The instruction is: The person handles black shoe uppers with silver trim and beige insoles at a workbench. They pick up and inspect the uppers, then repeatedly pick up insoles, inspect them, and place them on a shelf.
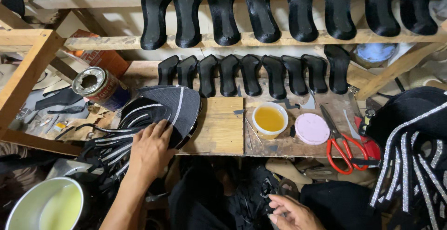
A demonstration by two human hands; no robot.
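While our left hand (150, 151) lies flat on the pile of black upper pieces with silver strips (153, 113), we see that it presses with open fingers and closes around nothing. The pile sits at the left end of the wooden bench (219, 127), partly over its front edge. The top piece has its long axis going from lower left to upper right, and its rounded end points toward the right side, to the bowl of yellow glue (269, 119).

Our right hand (294, 213) is low, below the bench, with fingers loosely curled near some dark scraps (253, 197); we cannot tell if it holds something.

As for the progress, we judge the work is in the middle. Two rows of black insoles (279, 11) already stand on the wooden racks behind, which looks like a finished step. Many strip pieces wait on the left, and another heap (414, 151) on the right. The red scissors (342, 148) and the pink lid (311, 128) lie untouched.
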